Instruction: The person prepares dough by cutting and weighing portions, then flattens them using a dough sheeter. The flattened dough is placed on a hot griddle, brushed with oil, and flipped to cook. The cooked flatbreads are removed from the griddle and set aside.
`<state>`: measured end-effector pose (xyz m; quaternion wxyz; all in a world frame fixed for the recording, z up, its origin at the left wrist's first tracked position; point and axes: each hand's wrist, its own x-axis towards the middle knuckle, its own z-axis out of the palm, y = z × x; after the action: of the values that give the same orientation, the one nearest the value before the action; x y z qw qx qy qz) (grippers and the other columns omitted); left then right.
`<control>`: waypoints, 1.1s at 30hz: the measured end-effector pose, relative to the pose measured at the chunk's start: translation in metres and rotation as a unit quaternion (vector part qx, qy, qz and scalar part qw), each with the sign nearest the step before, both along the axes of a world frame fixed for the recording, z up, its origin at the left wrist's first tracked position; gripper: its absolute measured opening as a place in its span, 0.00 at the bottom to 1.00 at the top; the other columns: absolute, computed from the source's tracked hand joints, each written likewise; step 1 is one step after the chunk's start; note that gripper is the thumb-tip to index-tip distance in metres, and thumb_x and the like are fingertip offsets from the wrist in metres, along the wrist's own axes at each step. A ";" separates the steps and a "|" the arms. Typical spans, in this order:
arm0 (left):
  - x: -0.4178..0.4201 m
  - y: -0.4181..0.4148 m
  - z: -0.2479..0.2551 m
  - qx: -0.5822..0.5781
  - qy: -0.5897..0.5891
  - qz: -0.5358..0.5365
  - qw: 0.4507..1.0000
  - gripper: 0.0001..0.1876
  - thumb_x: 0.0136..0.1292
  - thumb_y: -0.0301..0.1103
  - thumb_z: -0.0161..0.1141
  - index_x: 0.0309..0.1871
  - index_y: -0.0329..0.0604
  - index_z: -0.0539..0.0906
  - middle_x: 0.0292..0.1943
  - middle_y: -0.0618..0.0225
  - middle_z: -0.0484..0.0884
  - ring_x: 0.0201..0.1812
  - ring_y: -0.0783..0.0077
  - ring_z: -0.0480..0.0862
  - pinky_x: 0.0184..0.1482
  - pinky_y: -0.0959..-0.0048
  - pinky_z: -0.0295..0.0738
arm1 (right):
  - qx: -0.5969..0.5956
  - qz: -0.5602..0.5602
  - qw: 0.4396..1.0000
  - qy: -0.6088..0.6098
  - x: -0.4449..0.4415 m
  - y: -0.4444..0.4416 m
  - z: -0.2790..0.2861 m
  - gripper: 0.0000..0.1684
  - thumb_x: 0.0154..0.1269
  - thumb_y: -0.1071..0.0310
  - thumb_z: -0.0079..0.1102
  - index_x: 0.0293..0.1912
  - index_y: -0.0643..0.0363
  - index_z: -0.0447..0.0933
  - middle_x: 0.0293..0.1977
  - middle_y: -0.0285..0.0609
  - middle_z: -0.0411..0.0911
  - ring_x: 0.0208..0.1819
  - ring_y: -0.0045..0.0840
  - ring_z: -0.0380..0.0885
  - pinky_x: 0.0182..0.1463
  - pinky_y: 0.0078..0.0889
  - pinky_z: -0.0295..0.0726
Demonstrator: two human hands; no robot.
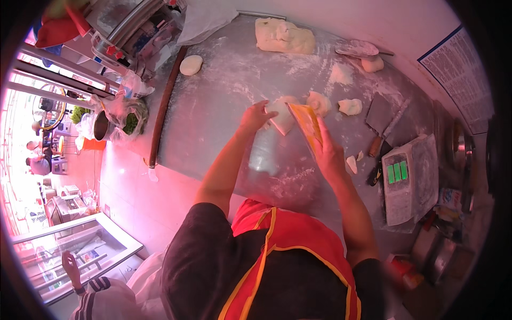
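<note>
My right hand (329,154) grips a flat yellow packet (306,120), held tilted above the metal worktop (216,96). My left hand (256,117) is at the left edge of a flattened piece of dough (282,114), its fingers apart; whether they touch the dough is unclear. The packet covers part of that dough's right side. Just beyond the packet sit a rounded dough piece (319,103) and a smaller lump (350,107). A dough disc (191,65) lies at the far left, and a large dough block (285,37) rests at the back.
A long wooden rolling pin (165,108) lies along the left edge. To the right are a dough scraper (377,116), a floury digital scale (412,180) and dough scraps (351,164). A floury scoop (357,49) lies by the wall. Another person's hand (71,269) shows at lower left.
</note>
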<state>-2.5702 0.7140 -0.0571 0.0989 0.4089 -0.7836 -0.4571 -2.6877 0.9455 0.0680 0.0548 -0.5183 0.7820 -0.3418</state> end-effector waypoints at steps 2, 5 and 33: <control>-0.005 0.005 0.017 0.096 -0.025 -0.012 0.995 0.35 0.48 0.51 0.68 0.58 0.40 0.74 0.46 0.56 0.80 0.35 0.62 0.84 0.39 0.67 0.78 | 0.043 0.012 0.999 0.031 0.003 -0.022 -0.005 0.37 0.61 0.74 0.54 0.67 0.46 0.54 0.29 0.46 0.75 0.31 0.40 0.78 0.33 0.34 0.79; -0.011 0.001 0.005 0.059 -0.027 -0.021 0.998 0.36 0.47 0.54 0.68 0.56 0.38 0.75 0.48 0.53 0.79 0.43 0.59 0.83 0.45 0.65 0.77 | 0.065 0.024 0.994 0.083 0.007 -0.044 -0.012 0.41 0.58 0.77 0.55 0.68 0.44 0.53 0.25 0.43 0.72 0.26 0.36 0.77 0.28 0.31 0.79; 0.028 0.078 0.029 -0.113 -0.001 0.025 0.993 0.19 0.52 0.42 0.65 0.44 0.46 0.74 0.40 0.56 0.80 0.39 0.51 0.80 0.39 0.59 0.75 | 0.025 0.024 0.999 -0.040 -0.012 -0.077 -0.045 0.37 0.60 0.76 0.49 0.68 0.45 0.55 0.38 0.51 0.77 0.37 0.45 0.78 0.39 0.39 0.78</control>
<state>-2.5425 0.7919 -0.0277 0.1548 0.4147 -0.8200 -0.3628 -2.7001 0.8688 0.0234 0.1067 -0.5213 0.7749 -0.3412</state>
